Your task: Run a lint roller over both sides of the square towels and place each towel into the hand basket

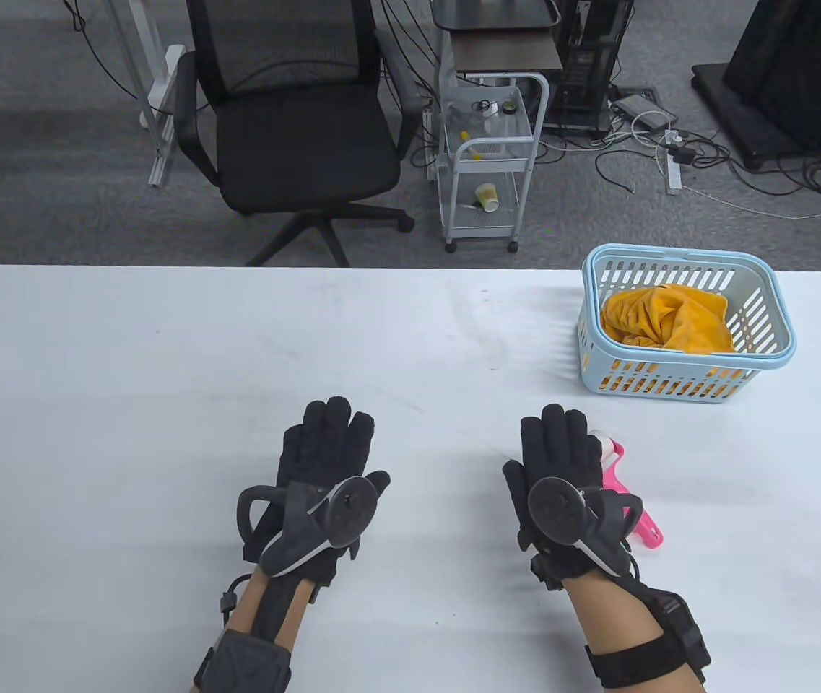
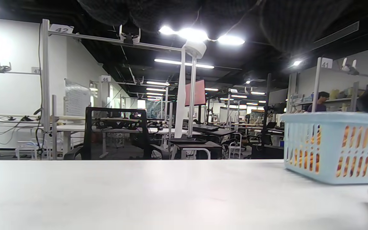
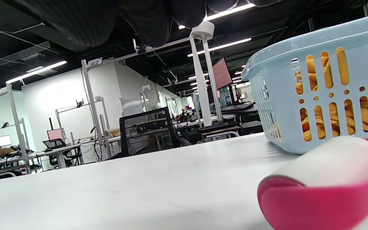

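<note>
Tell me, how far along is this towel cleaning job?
It looks close to finished. An orange towel already sits in the blue basket, and no other towel shows on the white table. Nothing is in hand: the left hand and right hand rest flat, and the pink lint roller lies beside the right hand. Whether more towels wait out of view cannot be told.

One basket (image 1: 684, 263), one orange towel (image 1: 670, 317), one lint roller (image 1: 623, 469), two hands.

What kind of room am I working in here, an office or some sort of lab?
Probably an open-plan lab or data-collection workspace: numbered metal rig frames stand over rows of desks, a mesh office chair sits behind the white table, and cables run across the floor.
</note>
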A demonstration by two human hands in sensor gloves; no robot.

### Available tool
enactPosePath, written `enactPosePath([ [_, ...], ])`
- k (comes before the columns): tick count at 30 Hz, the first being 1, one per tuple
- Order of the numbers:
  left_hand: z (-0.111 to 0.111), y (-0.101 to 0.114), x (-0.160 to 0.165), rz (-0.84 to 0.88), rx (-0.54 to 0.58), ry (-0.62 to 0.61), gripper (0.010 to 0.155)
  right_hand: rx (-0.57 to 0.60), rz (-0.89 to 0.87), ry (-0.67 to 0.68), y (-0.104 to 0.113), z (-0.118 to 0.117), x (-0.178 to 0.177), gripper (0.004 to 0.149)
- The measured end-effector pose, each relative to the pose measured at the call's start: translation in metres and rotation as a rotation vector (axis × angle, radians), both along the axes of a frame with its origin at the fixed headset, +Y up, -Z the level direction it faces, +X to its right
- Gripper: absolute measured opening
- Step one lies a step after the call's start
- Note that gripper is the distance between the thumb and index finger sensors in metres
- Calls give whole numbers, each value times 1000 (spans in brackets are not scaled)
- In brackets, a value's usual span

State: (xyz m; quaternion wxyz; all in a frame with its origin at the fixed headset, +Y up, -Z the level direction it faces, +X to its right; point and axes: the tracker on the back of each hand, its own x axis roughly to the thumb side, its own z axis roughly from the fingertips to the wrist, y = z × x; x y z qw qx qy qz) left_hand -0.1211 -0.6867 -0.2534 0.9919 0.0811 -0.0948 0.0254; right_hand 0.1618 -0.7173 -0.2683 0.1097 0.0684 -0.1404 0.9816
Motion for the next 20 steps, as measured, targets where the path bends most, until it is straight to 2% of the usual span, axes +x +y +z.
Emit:
enactPosePath([
  [4,-5,-17,-7,0,-42,36,61,-34,25,10,-10,-2,-5,64],
  [8,-1,-17,-10,42,-47,19,60,-53,31,13,-15,-3,-7,64],
  [20,7,-23,2,1,-50,-28,60,-85,38,11,-19,-5,-8,64],
])
